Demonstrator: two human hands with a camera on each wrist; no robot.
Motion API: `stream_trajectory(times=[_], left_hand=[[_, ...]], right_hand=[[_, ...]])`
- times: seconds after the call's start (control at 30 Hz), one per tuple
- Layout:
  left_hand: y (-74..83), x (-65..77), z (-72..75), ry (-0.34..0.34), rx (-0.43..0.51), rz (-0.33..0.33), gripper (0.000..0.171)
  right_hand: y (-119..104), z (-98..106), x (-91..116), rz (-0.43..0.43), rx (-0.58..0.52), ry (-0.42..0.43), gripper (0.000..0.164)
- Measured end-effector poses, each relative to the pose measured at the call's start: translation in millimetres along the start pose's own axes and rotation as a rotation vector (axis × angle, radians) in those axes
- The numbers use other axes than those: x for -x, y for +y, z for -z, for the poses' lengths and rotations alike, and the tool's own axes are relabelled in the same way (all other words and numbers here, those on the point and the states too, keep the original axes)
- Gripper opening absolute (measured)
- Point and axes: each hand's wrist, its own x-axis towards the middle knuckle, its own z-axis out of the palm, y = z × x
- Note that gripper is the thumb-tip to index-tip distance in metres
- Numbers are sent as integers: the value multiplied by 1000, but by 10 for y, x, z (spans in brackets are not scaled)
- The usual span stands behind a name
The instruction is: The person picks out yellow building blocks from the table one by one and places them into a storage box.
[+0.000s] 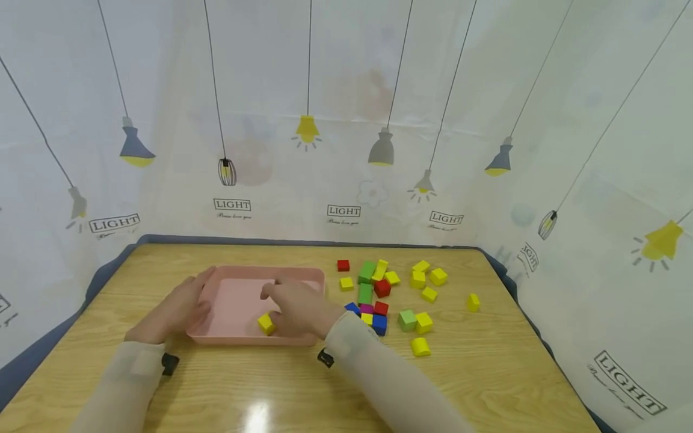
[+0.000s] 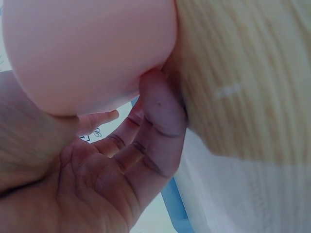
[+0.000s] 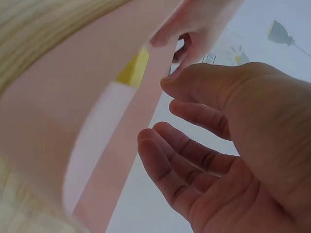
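Note:
A shallow pink tray (image 1: 234,304) lies on the table at centre left in the head view. My left hand (image 1: 181,307) grips its left side; in the left wrist view the thumb goes over the rim and the fingers (image 2: 160,126) curl against the outer wall near the base. One yellow block (image 1: 266,323) is inside the tray near its front wall. Over the tray's right half is my right hand (image 1: 303,308), close beside that block. The right wrist view shows its fingers (image 3: 158,158) spread and loosely bent, with nothing between them.
Right of the tray lie several loose blocks, among them a red block (image 1: 343,265), a green block (image 1: 407,320), a blue block (image 1: 379,325) and a rounded yellow block (image 1: 420,347). The wooden table (image 1: 227,391) meets a printed curtain (image 1: 281,180) at the back and sides.

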Motion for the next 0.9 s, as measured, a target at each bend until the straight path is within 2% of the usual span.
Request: stream_trajectory(times=[0.17,0.43,0.57,0.73,0.9], left_hand=[[17,13,9,0,3,10,78],[10,-8,4,2,2,5,78],[26,-19,18,1,3,9,78],[1,-25,5,-1,-10,9,77],[-28,-26,-21,3,-6,5,77]], right_hand=[[235,117,73,-67,2,46,36],[747,229,217,-165,64,121,42],[934,274,276,-213,63,133,44],[1048,287,302,-260,65,97,42],[1090,253,280,-281,83,5,35]])
